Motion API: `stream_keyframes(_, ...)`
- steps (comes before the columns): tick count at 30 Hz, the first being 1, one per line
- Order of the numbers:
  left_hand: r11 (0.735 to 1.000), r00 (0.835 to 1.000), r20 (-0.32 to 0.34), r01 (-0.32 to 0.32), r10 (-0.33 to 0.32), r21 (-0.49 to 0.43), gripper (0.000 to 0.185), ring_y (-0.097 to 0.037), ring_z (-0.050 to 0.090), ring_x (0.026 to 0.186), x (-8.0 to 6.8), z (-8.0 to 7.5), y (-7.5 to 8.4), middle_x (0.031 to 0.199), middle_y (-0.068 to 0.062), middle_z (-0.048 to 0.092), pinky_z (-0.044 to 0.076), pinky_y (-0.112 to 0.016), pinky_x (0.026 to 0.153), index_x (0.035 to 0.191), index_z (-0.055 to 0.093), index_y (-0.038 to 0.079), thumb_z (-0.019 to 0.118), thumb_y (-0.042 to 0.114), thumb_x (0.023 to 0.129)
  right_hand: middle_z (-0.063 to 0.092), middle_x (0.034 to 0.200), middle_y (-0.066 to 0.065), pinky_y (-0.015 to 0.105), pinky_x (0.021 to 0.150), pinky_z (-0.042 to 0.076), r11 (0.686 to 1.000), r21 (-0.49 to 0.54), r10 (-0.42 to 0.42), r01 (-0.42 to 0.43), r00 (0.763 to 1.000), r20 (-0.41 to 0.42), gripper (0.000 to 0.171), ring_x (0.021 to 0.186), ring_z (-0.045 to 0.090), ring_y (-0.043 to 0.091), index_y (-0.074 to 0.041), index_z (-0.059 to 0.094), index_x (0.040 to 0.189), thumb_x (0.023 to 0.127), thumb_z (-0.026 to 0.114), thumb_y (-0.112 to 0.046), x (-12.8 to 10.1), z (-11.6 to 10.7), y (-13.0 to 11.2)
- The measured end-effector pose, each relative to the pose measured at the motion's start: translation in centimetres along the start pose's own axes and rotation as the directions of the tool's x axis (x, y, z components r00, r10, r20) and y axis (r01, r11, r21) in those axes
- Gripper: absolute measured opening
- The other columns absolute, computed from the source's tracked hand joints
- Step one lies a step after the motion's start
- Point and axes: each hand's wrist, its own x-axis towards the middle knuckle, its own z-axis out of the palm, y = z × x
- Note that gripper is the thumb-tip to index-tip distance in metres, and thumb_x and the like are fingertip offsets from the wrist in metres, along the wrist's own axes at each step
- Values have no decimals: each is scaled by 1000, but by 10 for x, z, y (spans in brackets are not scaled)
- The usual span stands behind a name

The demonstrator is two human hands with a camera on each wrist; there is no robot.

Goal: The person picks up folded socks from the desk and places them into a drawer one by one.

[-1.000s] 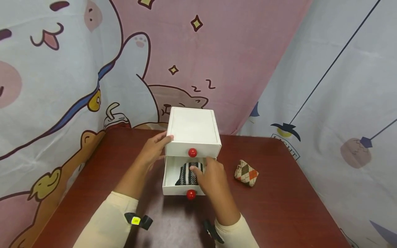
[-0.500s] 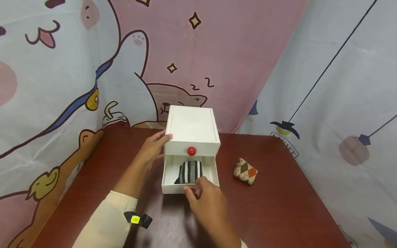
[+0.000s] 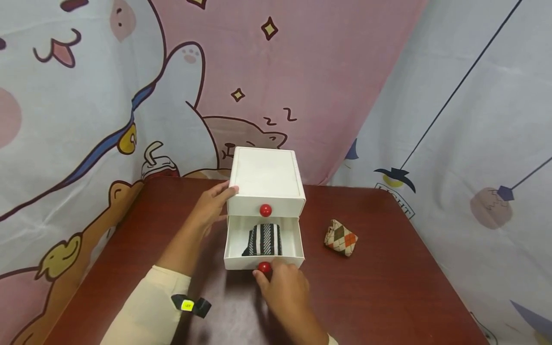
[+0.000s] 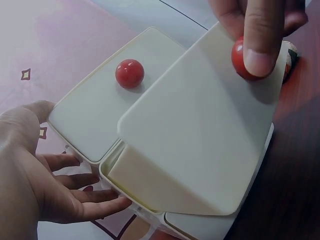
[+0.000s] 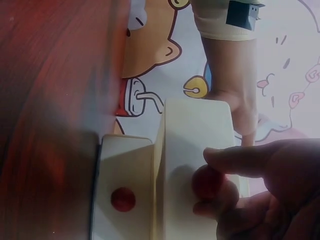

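Observation:
A small white drawer cabinet (image 3: 267, 172) stands on the table, its middle drawer (image 3: 233, 262) pulled out. Inside that drawer lies a folded black-and-white striped cloth item (image 3: 265, 239), like a sock. My right hand (image 3: 288, 290) pinches the drawer's red round knob (image 5: 206, 182) between thumb and fingers, as the right wrist view shows. My left hand (image 3: 210, 206) rests against the cabinet's left side, thumb on the top edge; in the left wrist view its fingers (image 4: 95, 207) lie stretched along the side. The top drawer's red knob (image 4: 129, 73) is untouched.
A folded argyle cloth item (image 3: 340, 238), sock-like, lies on the dark red table (image 3: 388, 278) right of the cabinet. A bottom drawer (image 5: 122, 167) with its own red knob is pushed in. Behind hangs a printed cartoon curtain (image 3: 327, 72).
My right hand has moved from over the drawer's right side down to its front knob and now pinches it. My left hand has stayed on the cabinet; the drawer has not visibly moved.

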Motion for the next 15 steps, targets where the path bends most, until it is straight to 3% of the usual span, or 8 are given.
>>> stream_keyframes(15,1000,999,31,-6,7,-30,74,-45,44,159,3,-2,0,170,-22,46,45,-68,122,171,39,20,65,46,107,73,73,14,48,52,51,1000,11,-25,26,999,-45,39,65,71,36,-13,65,74,85,93,-38,23,9,-6)
